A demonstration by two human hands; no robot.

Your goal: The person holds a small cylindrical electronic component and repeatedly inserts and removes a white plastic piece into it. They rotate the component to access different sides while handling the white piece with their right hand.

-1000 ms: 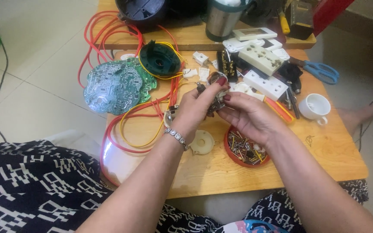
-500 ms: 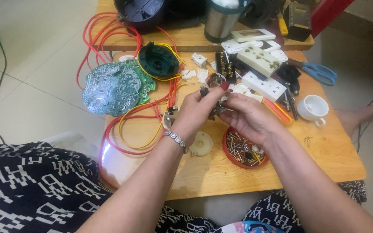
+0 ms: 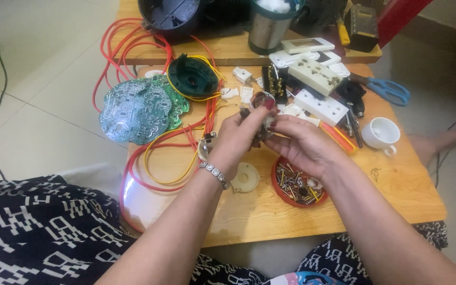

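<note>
Above the middle of the wooden table [image 3: 397,184], the left hand [image 3: 238,140] and right hand [image 3: 302,145] together pinch a small metal part [image 3: 262,100]. Nearby lie a red dish of screws [image 3: 296,184], circuit board [image 3: 138,108] and red wires [image 3: 133,174]; pale floor tiles [image 3: 43,137] surround.

A beaded silver bracelet [image 3: 215,173] circles the left wrist; black-and-white patterned clothing [image 3: 38,227] covers the lap.

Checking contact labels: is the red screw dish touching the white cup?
Apart. Head view shows bare wood between the red dish and the white cup.
</note>
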